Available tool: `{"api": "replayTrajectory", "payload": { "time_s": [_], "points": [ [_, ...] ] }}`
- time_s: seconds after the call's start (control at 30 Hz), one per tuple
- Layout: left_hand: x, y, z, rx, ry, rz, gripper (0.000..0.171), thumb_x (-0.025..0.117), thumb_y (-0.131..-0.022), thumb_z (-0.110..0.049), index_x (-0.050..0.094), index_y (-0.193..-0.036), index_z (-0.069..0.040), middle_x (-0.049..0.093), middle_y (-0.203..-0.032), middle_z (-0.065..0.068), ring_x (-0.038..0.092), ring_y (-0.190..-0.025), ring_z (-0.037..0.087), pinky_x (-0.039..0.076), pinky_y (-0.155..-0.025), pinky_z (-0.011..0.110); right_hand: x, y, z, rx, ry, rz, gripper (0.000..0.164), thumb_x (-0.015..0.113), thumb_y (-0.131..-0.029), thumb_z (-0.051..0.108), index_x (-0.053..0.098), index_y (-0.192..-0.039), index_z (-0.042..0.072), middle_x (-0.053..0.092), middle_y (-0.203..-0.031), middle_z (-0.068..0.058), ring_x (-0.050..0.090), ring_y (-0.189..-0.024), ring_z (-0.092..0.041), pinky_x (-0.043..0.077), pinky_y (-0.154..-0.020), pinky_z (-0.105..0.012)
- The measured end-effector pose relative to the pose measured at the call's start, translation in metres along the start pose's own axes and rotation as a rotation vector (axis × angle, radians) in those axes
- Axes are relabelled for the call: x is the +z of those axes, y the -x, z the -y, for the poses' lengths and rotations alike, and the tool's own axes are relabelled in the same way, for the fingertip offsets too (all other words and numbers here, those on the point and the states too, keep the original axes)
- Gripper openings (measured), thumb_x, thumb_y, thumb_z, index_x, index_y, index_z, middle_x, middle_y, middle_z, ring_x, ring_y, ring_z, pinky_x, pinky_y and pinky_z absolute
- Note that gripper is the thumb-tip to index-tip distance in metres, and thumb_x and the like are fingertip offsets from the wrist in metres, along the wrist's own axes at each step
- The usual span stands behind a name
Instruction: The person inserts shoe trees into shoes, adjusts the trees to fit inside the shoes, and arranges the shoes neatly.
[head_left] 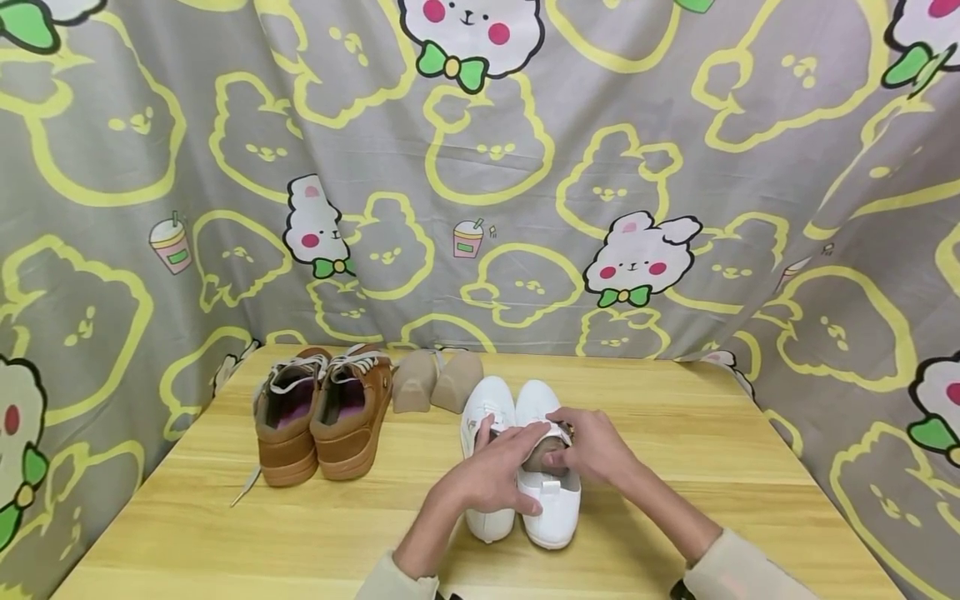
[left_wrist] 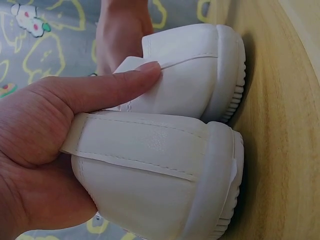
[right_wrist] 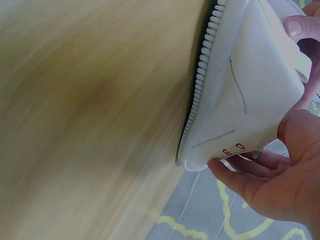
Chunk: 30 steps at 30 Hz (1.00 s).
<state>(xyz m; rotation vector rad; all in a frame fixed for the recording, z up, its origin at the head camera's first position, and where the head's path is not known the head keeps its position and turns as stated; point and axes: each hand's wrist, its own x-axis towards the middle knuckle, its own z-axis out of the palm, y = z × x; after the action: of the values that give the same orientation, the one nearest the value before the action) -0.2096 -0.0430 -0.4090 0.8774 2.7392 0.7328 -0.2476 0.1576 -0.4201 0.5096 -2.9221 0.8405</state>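
Looks like light, soft, kinda slick handling for the right white shoe (head_left: pixel 552 508) at head view's 5 o'clock on the counter (head_left: pixel 360 533), pinched near its opening by the right grip (head_left: pixel 597 447) with the left grip (head_left: pixel 491 473) spread across, so probably take collar and heel.
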Motion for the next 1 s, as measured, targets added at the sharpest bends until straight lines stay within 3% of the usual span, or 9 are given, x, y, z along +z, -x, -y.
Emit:
{"api": "replayTrajectory", "payload": {
  "time_s": [0.3,0.63,0.77,0.87,1.0],
  "points": [
    [-0.001,0.0,-0.001,-0.006,0.003,-0.008,0.1,0.088,-0.078,-0.028,0.031,-0.159,-0.019,0.041,-0.161,-0.001,0.034,-0.15,0.016,-0.001,-0.124,0.058,0.006,-0.002,0.003,-0.015,0.026,-0.081,0.048,0.091,-0.066,0.017,0.076,-0.11,0.005,0.063,-0.069,0.005,0.049,-0.067,-0.013,0.044,-0.065,-0.031],
    [-0.001,0.001,-0.002,0.007,0.009,-0.023,0.097,0.088,-0.078,-0.024,0.034,-0.158,-0.018,0.043,-0.16,-0.001,0.037,-0.149,0.017,0.0,-0.124,0.06,0.011,-0.002,0.002,-0.016,0.027,-0.121,0.042,0.091,-0.065,0.016,0.079,-0.105,0.01,0.055,-0.059,0.01,0.045,-0.058,-0.009,0.038,-0.057,-0.026],
    [-0.001,0.002,-0.004,0.011,0.004,-0.035,0.095,0.088,-0.078,-0.023,0.036,-0.157,-0.018,0.044,-0.159,0.0,0.038,-0.148,0.019,0.002,-0.123,0.061,0.013,-0.003,0.003,-0.024,0.027,-0.146,0.042,0.091,-0.064,0.015,0.079,-0.104,0.009,0.064,-0.065,0.008,0.049,-0.059,-0.01,0.042,-0.058,-0.027],
    [-0.001,0.003,-0.004,0.015,-0.002,-0.041,0.094,0.088,-0.078,-0.022,0.037,-0.156,-0.017,0.043,-0.16,0.0,0.038,-0.148,0.02,0.003,-0.123,0.062,0.016,-0.003,0.003,-0.034,0.038,-0.172,0.041,0.092,-0.063,0.014,0.08,-0.101,0.008,0.075,-0.079,0.002,0.061,-0.068,-0.012,0.052,-0.064,-0.031],
    [0.0,0.004,-0.005,0.016,-0.013,-0.04,0.093,0.087,-0.078,-0.022,0.037,-0.157,-0.017,0.042,-0.161,0.0,0.038,-0.149,0.02,0.003,-0.123,0.062,0.018,-0.002,0.003,-0.041,0.043,-0.202,0.04,0.093,-0.061,0.012,0.079,-0.098,0.007,0.078,-0.088,-0.004,0.071,-0.079,-0.017,0.059,-0.074,-0.037]
  ]
}}
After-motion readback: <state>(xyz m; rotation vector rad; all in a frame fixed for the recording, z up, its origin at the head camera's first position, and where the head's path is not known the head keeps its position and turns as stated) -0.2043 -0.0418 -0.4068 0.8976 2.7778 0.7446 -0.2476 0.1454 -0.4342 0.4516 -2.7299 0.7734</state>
